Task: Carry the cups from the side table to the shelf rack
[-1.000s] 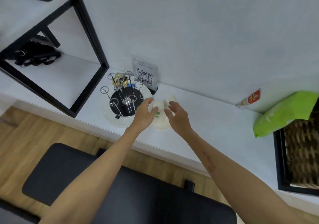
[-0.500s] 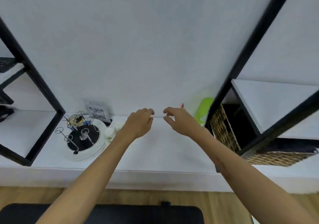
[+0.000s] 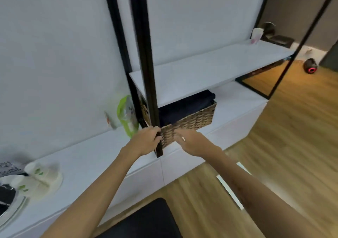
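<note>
White cups with green leaf marks (image 3: 43, 174) lie blurred on the white side table (image 3: 87, 157) at the lower left. My left hand (image 3: 146, 138) hangs loosely curled and holds nothing, just left of the shelf rack's black post (image 3: 148, 73). Also without anything in it, my right hand (image 3: 190, 140) has its fingers apart in front of the wicker basket (image 3: 193, 119). Above the basket runs the rack's white shelf (image 3: 201, 69). At its far end stands a white cup with pink marks (image 3: 256, 35).
A green packet (image 3: 127, 114) leans on the wall left of the rack. The basket holds dark folded cloth (image 3: 184, 105). A round dish with a black centre (image 3: 9, 203) sits at the left edge. A black stool (image 3: 146, 219) is below me; a black ball-shaped object (image 3: 310, 67) lies on the wooden floor.
My view has swung right from the cups and dish to the shelf rack. Both hands left the cups with nothing in them and now hang in front of the basket.
</note>
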